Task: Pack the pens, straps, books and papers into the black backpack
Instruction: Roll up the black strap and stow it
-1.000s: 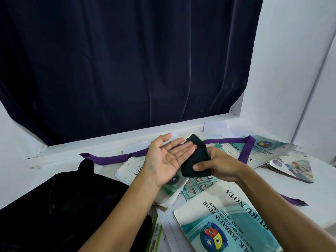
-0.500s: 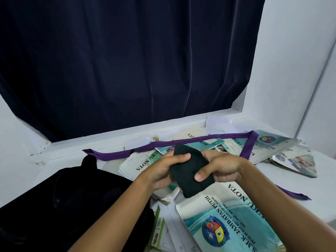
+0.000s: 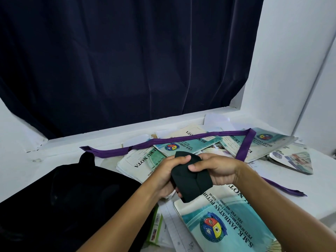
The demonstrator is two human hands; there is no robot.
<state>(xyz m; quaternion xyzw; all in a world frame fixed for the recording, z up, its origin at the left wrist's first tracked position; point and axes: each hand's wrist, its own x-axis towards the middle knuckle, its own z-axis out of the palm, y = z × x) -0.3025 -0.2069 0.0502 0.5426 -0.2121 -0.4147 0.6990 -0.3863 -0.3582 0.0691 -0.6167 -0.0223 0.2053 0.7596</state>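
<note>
A folded dark strap (image 3: 190,180) is held above the table by both hands. My left hand (image 3: 168,174) grips its left side with the thumb on top, and my right hand (image 3: 218,170) grips its right side. The black backpack (image 3: 60,202) lies at the lower left, next to my left forearm. A long purple strap (image 3: 181,140) runs across several teal notebooks, such as the nearest notebook (image 3: 227,228) and the white-green one (image 3: 141,160). Loose papers (image 3: 174,231) lie under the books. No pens are visible.
A dark curtain (image 3: 118,60) hangs behind the white table (image 3: 318,188). White walls close off the right side. More notebooks (image 3: 272,140) and a booklet (image 3: 294,159) lie at the far right near the wall.
My left hand, flat and open a second ago, has closed around the dark strap. Both hands have drawn the strap nearer and lower over the books.
</note>
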